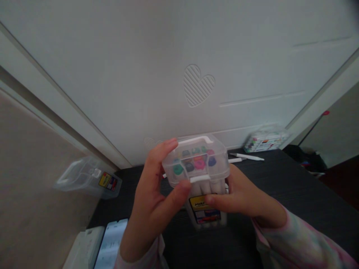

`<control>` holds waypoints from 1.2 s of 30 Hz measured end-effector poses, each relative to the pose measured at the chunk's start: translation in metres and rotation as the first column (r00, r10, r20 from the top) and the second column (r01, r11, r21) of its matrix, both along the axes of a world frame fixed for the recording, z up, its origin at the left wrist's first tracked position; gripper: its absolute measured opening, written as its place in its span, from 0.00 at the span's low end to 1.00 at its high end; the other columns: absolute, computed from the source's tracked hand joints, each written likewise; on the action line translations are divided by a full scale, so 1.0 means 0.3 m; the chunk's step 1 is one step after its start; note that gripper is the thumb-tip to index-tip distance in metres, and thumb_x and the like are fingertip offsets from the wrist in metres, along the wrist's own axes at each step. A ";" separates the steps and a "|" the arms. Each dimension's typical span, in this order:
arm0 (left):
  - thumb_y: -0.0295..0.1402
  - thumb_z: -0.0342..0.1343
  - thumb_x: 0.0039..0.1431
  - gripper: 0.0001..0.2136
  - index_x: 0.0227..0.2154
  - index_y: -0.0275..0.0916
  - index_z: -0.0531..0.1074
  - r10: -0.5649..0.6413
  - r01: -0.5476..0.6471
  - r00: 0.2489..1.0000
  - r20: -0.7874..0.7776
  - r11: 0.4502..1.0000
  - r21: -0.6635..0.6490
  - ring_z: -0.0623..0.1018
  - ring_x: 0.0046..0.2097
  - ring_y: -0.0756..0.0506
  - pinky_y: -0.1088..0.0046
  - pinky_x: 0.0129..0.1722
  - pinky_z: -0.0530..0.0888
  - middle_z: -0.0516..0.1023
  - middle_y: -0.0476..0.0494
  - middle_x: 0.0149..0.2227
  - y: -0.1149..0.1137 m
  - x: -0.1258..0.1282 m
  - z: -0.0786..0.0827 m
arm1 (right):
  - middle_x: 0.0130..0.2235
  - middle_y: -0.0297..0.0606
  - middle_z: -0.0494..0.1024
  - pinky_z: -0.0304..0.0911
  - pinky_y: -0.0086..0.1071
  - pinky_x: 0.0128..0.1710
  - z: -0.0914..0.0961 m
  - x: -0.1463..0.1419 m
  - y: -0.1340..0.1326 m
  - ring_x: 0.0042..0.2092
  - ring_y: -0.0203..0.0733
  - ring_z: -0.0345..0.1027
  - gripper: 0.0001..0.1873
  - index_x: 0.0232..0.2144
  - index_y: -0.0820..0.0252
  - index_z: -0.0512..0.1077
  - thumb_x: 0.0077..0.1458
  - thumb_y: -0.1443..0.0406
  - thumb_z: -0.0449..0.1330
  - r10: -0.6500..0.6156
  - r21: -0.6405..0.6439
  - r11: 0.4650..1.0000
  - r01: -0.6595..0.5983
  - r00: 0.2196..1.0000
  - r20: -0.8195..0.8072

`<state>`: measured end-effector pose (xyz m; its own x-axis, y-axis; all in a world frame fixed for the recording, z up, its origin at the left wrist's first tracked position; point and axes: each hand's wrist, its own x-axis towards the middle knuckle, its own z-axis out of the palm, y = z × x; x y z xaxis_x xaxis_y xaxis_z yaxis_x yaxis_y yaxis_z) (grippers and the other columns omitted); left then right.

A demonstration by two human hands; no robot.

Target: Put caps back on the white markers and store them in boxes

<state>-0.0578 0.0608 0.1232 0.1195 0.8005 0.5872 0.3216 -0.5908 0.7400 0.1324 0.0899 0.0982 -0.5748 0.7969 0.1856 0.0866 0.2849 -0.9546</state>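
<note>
Between my two hands is a clear plastic marker case [206, 186], held upright above the dark table. Its translucent lid [196, 155] sits on top, and several coloured marker ends show through it. A yellow and black label [204, 209] is on its front. My left hand [159, 190] grips the lid's left side, thumb at the front white latch and fingers at the back edge. My right hand [238, 192] wraps the case's body from the right, its thumb on the label; its other fingers are hidden behind the case.
At the left stands another clear plastic case [92, 177] with a similar label. A phone [112, 239] with a lit screen lies near a white box [84, 246]. White markers [248, 156] lie behind my right hand, and a clear pack [266, 140] stands against the white panel.
</note>
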 end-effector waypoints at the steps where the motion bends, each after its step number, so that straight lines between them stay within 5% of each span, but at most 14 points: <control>1: 0.33 0.53 0.54 0.23 0.53 0.47 0.60 0.019 -0.019 1.000 0.000 1.000 0.012 0.67 0.53 0.40 0.62 0.49 0.69 0.63 0.43 0.55 -0.001 0.004 -0.001 | 0.45 0.42 0.73 0.64 0.38 0.42 0.000 0.000 0.000 0.43 0.45 0.67 0.32 0.50 0.61 0.61 0.43 0.57 0.63 -0.007 0.011 1.000 0.007 1.000 0.012; 19: 0.32 0.51 0.54 0.18 0.49 0.45 0.65 0.100 -0.098 0.970 0.219 0.995 -0.020 0.67 0.52 0.40 0.56 0.54 0.63 0.66 0.44 0.52 -0.001 0.058 -0.022 | 0.45 0.41 0.73 0.64 0.37 0.41 0.009 -0.004 0.002 0.43 0.45 0.68 0.32 0.49 0.61 0.61 0.42 0.58 0.64 -0.058 0.072 0.996 0.054 0.997 0.055; 36: 0.33 0.55 0.52 0.18 0.47 0.45 0.65 0.132 -0.150 0.980 0.147 0.982 0.119 0.67 0.52 0.42 0.60 0.51 0.67 0.67 0.44 0.51 0.006 0.061 -0.022 | 0.42 0.40 0.74 0.63 0.37 0.41 0.004 -0.006 -0.002 0.41 0.45 0.69 0.31 0.48 0.61 0.62 0.42 0.57 0.64 -0.049 0.072 0.997 0.042 0.993 0.104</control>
